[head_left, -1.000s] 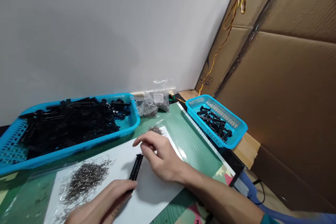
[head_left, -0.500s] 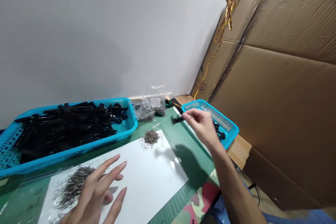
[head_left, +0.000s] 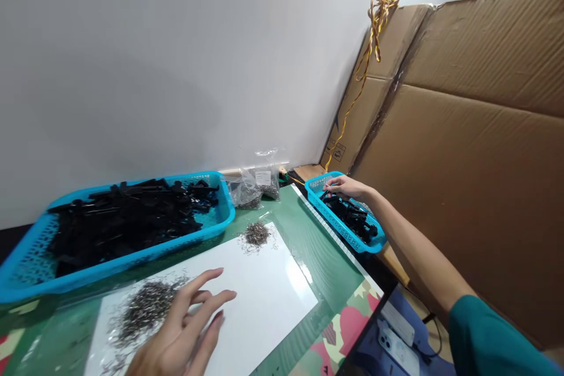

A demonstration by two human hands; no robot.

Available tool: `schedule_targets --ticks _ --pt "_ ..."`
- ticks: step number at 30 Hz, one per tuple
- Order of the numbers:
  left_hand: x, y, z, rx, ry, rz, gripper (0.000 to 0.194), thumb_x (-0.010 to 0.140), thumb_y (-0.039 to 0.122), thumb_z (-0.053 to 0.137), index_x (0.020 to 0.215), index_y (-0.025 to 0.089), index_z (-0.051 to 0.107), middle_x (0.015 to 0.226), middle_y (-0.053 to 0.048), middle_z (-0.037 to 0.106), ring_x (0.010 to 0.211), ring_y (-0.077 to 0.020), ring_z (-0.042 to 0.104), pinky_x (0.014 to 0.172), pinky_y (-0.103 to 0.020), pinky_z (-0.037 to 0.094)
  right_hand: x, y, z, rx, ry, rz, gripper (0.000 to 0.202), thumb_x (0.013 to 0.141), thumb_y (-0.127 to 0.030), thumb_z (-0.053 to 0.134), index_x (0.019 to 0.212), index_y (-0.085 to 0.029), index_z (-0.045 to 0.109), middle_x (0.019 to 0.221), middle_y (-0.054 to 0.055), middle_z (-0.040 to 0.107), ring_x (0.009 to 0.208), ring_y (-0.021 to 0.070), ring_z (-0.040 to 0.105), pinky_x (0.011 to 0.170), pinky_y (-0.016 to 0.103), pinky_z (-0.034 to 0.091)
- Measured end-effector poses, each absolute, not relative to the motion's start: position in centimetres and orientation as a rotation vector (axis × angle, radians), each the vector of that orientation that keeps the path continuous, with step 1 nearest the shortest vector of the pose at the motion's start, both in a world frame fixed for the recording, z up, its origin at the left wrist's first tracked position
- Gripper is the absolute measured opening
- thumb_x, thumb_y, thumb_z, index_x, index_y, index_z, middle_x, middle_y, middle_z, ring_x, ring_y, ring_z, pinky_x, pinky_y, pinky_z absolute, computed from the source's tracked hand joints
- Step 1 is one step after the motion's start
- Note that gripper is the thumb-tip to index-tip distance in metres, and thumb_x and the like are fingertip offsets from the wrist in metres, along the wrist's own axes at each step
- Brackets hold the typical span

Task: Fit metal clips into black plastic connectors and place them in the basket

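Note:
My right hand [head_left: 346, 187] is over the far end of the smaller blue basket [head_left: 331, 222] on the right. Its fingers are pinched round a slim black plastic part [head_left: 325, 194], whose lower end lies close to the other black parts [head_left: 352, 217] in that basket. My left hand [head_left: 187, 323] hovers above the white sheet [head_left: 259, 299], fingers apart and holding nothing. Beside it on the sheet is a large pile of small metal pieces [head_left: 147, 308], partly covered by the hand. A smaller pile of such pieces [head_left: 256, 234] sits near the sheet's far edge.
A large blue basket [head_left: 176, 242] heaped with black plastic parts [head_left: 123, 220] stands at the left. Clear plastic bags [head_left: 264, 182] of metal pieces lean by the wall. Cardboard [head_left: 476, 158] rises on the right, and a phone [head_left: 396, 348] lies below the table edge.
My right hand has moved away from me and over the right basket with the black part. My left hand has shifted slightly right and stays open. The view has turned slightly.

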State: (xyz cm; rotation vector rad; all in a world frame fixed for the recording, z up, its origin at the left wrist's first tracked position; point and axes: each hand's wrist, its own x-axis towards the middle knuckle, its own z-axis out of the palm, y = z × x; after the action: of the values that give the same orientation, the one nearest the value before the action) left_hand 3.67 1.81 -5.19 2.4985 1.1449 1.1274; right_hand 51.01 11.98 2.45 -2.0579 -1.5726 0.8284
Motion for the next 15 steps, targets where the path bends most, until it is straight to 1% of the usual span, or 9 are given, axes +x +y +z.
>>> schedule_targets --ticks 2,5,6,7,8,10,11,12,15 --pt "3.4 1.8 -5.1 2.584 1.093 1.066 0.029 0.106 0.037 0.052 0.123 0.03 0.075 0.153 -0.007 0.058 0.108 -0.0209 0.077 0.078 -0.025 0.067 50.7 12.5 2.3 -2.073 -1.623 0.834 0.035 0.105 -0.037 0.069 0.133 -0.017 0.065 0.131 0.011 0.068 0.109 0.0249 0.071 0.092 0.045 0.063" --pt "3.2 1.2 -4.4 2.614 1.084 0.995 0.026 0.107 0.032 0.05 0.121 0.03 0.072 0.152 -0.007 0.056 0.11 -0.0215 0.075 0.079 -0.027 0.067 50.1 12.8 2.7 -2.103 -1.675 0.739 0.035 0.104 -0.037 0.07 0.133 -0.017 0.066 0.132 0.01 0.068 0.11 0.0255 0.071 0.093 0.046 0.063" --pt "3.2 0.9 -4.1 2.606 1.086 0.96 0.026 0.107 0.03 0.049 0.12 0.029 0.071 0.152 -0.007 0.056 0.11 -0.0219 0.074 0.078 -0.028 0.067 50.0 12.8 3.1 -2.114 -1.679 0.682 0.033 0.104 -0.038 0.07 0.129 -0.016 0.068 0.127 0.01 0.07 0.106 0.0247 0.072 0.091 0.044 0.063" --pt "3.2 0.6 -3.8 2.591 1.091 0.939 0.026 0.107 0.027 0.048 0.118 0.029 0.071 0.151 -0.007 0.056 0.109 -0.0222 0.074 0.077 -0.029 0.066 49.7 12.8 3.4 -2.117 -1.679 0.618 0.029 0.103 -0.037 0.07 0.121 -0.015 0.071 0.117 0.008 0.073 0.099 0.023 0.073 0.087 0.04 0.062" --pt "3.3 0.4 -3.6 2.581 1.081 0.916 0.026 0.107 0.024 0.046 0.116 0.029 0.07 0.15 -0.008 0.056 0.107 -0.0225 0.074 0.075 -0.03 0.065 49.3 12.7 3.9 -2.111 -1.67 0.541 0.023 0.102 -0.034 0.071 0.109 -0.013 0.074 0.099 0.008 0.076 0.088 0.022 0.072 0.081 0.035 0.059" --pt "3.5 0.0 -3.4 2.575 1.045 0.865 0.028 0.107 0.019 0.044 0.113 0.028 0.069 0.149 -0.009 0.057 0.105 -0.023 0.073 0.075 -0.031 0.063 48.0 12.7 5.0 -2.052 -1.668 0.402 0.022 0.1 -0.03 0.067 0.092 -0.011 0.076 0.069 0.005 0.071 0.071 0.0202 0.068 0.07 0.03 0.051" --pt "3.6 -0.2 -3.5 2.576 1.029 0.834 0.028 0.106 0.016 0.043 0.112 0.028 0.068 0.148 -0.009 0.057 0.105 -0.0232 0.073 0.075 -0.032 0.062 46.9 12.6 5.5 -1.998 -1.679 0.349 0.025 0.1 -0.03 0.065 0.089 -0.011 0.076 0.063 0.004 0.067 0.066 0.0197 0.065 0.066 0.029 0.047" --pt "3.6 -0.2 -3.5 2.579 1.014 0.805 0.029 0.106 0.014 0.042 0.111 0.028 0.067 0.147 -0.01 0.058 0.105 -0.0233 0.073 0.076 -0.032 0.061 45.4 12.6 6.0 -1.928 -1.704 0.312 0.028 0.1 -0.032 0.061 0.09 -0.011 0.077 0.061 0.004 0.066 0.065 0.0192 0.063 0.063 0.028 0.044" --pt "3.6 -0.4 -3.8 2.593 0.973 0.769 0.031 0.103 0.008 0.041 0.109 0.026 0.065 0.142 -0.011 0.061 0.104 -0.024 0.072 0.077 -0.033 0.058 39.4 12.5 7.3 -1.669 -1.864 0.324 0.039 0.104 -0.039 0.051 0.097 -0.011 0.077 0.07 0.004 0.07 0.068 0.018 0.064 0.061 0.026 0.042"
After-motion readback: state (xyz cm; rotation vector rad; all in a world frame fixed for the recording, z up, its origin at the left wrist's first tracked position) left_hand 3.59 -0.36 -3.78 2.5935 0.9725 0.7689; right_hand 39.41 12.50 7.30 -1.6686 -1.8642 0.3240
